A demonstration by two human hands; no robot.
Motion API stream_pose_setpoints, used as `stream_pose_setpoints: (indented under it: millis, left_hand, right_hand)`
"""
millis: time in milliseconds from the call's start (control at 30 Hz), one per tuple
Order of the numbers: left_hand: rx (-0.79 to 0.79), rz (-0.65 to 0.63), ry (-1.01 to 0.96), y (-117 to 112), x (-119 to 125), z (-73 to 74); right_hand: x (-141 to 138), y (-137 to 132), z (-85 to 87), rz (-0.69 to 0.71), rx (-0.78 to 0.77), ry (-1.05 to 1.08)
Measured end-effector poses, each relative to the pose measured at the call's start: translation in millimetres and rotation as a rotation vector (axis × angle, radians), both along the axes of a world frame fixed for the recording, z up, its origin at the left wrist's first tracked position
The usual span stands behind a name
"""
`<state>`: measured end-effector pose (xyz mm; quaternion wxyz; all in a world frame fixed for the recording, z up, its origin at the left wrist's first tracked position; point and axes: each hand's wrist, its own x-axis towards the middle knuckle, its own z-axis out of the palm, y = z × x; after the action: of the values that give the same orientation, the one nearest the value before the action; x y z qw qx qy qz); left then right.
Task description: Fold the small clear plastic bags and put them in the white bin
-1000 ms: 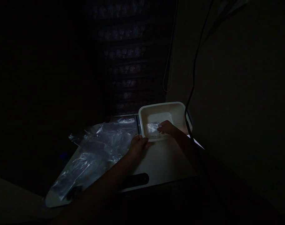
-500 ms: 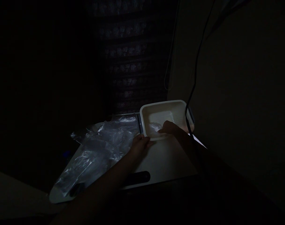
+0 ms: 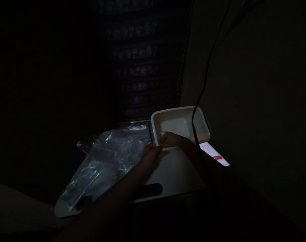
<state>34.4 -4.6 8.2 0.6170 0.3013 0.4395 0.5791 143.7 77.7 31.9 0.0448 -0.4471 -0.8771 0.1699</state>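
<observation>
A white plastic basin (image 3: 171, 110) stands on a small white table (image 3: 178, 174) in very dim light. At its near left corner my left hand (image 3: 150, 154) is closed on the rim. My right hand (image 3: 168, 138) reaches over the near rim into the basin, its fingers curled low near the same corner. A small piece of clear plastic (image 3: 164, 132) shows just behind those fingers; most of it is covered by the hand. To the left of my left hand, crumpled clear plastic bags (image 3: 110, 151) are spread over the table.
A lit phone screen (image 3: 215, 156) lies right of the basin, partly behind my right forearm. A dark cable (image 3: 205, 79) hangs in front of the basin's right side. The table has a dark slot (image 3: 149, 190) near its front edge. Dark blinds (image 3: 137, 70) hang behind.
Inside the basin my right hand has moved left and toward the near corner, covering most of the clear plastic. More of the phone screen shows. My left hand stays at the rim.
</observation>
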Motion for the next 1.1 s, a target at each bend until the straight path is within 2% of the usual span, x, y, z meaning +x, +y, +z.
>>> stream_pose_setpoints:
  millis: [233,400,533,600,733,867,967,1100]
  left_hand:
    - [0.024,0.0,-0.015,4.6,-0.7,-4.5]
    - [0.015,0.005,-0.005,2.7,0.7,-0.2]
    - [0.007,0.004,-0.016,1.7,0.6,2.4]
    - [0.021,0.004,-0.025,2.3,-0.5,2.9]
    - [0.041,0.023,0.01,9.1,-2.8,6.9]
    - [-0.006,0.083,0.076,26.9,-2.1,20.1]
    - [-0.078,0.121,0.034,44.2,-1.7,32.2]
    - [-0.112,0.136,0.008,64.7,-2.9,41.1]
  right_hand:
    - [-4.0,5.9,-13.1,-0.016,0.003,0.0]
    - [-0.5,10.3,-2.0,-0.086,0.064,0.1]
    - [18.6,16.6,7.7,-0.276,0.114,0.299]
    - [31.0,17.7,10.4,-0.367,0.179,0.415]
    - [54.0,13.3,14.5,-0.463,0.335,0.568]
    - [73.1,6.7,15.8,-0.551,0.511,0.683]
    - [83.3,3.8,13.3,-0.552,0.601,0.69]
    - [87.8,0.9,9.0,-0.502,0.729,0.574]
